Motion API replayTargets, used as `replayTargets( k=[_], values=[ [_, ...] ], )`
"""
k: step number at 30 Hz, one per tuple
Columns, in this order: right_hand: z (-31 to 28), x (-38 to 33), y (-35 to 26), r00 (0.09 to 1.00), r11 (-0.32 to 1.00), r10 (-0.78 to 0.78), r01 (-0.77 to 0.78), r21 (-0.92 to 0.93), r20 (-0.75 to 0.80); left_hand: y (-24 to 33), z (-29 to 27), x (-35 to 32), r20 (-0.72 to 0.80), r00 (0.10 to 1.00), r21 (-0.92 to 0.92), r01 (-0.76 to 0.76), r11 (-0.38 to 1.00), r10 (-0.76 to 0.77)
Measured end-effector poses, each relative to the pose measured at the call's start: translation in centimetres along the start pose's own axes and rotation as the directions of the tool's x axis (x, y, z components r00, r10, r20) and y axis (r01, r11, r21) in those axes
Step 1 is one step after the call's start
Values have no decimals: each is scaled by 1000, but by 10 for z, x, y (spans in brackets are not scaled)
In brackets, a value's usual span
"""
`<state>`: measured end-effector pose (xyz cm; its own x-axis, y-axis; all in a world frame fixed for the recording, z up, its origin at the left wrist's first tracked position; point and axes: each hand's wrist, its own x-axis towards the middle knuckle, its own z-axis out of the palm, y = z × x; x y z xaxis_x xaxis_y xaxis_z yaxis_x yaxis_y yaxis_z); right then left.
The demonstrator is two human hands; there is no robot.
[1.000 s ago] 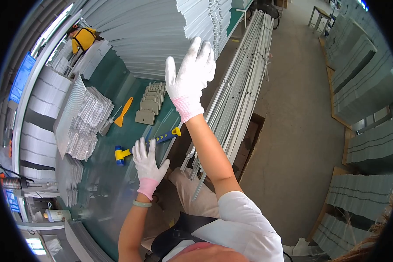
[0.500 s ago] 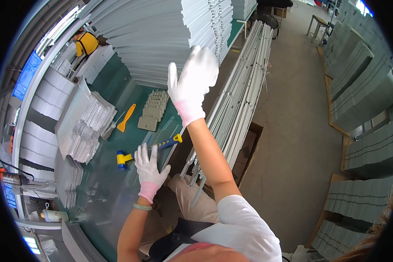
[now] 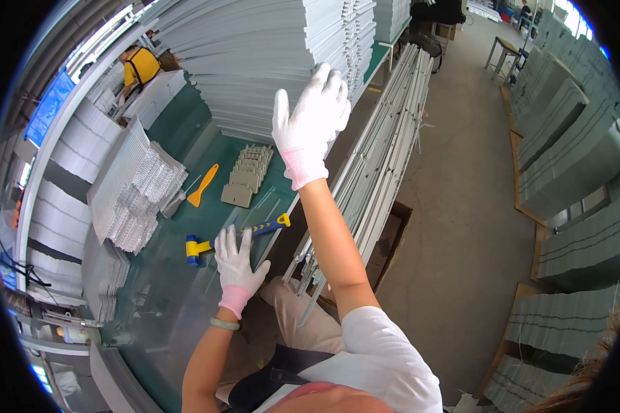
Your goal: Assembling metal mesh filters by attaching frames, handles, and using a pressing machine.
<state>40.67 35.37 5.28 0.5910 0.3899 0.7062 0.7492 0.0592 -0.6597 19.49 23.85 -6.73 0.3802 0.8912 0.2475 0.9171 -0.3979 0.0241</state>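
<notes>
My right hand, in a white glove with a pink cuff, is raised with its thumb spread and fingers stretched out. It reaches to the edge of a tall stack of white ridged panels; whether it touches them I cannot tell. Gloved too, my left hand lies spread on the green tabletop. Its fingertips are beside a blue and yellow mallet and partly cover its handle. Beyond it are a row of beige plates and a yellow-orange scraper.
Long metal strips lie along the table's right side, over an open cardboard box. Silvery textured sheets are piled at left. More panel stacks line the right side of the aisle. A person in yellow works at far left.
My right hand's fingers have spread and bent slightly at the panel stack's edge. My left hand stays in place beside the mallet. The whole view has shifted a little.
</notes>
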Motion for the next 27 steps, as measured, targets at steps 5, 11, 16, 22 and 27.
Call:
replayTargets(
  k=[5, 11, 16, 22, 27],
  values=[
    [2, 2, -2, 1000, 1000, -2, 3, -28, 13, 2, -2, 0, 10, 1000, 0, 7, 1000, -7],
    [-9, 15, -2, 1000, 1000, -10, 10, -3, 17, 0, -1, 0, -15, 1000, -14, 0, 1000, 0],
    [1, 16, -6, 996, 992, -65, 57, -111, -69, 1, -1, 0, -1, 1000, -17, 15, 1000, -15],
    [-6, 21, -7, 995, 991, -79, 72, -113, -58, 0, -3, 0, -5, 1000, -27, 12, 1000, -13],
    [-7, 26, -19, 997, 997, -66, 64, -43, -42, 2, -5, 0, -1, 1000, -29, 25, 999, -25]
  ],
)
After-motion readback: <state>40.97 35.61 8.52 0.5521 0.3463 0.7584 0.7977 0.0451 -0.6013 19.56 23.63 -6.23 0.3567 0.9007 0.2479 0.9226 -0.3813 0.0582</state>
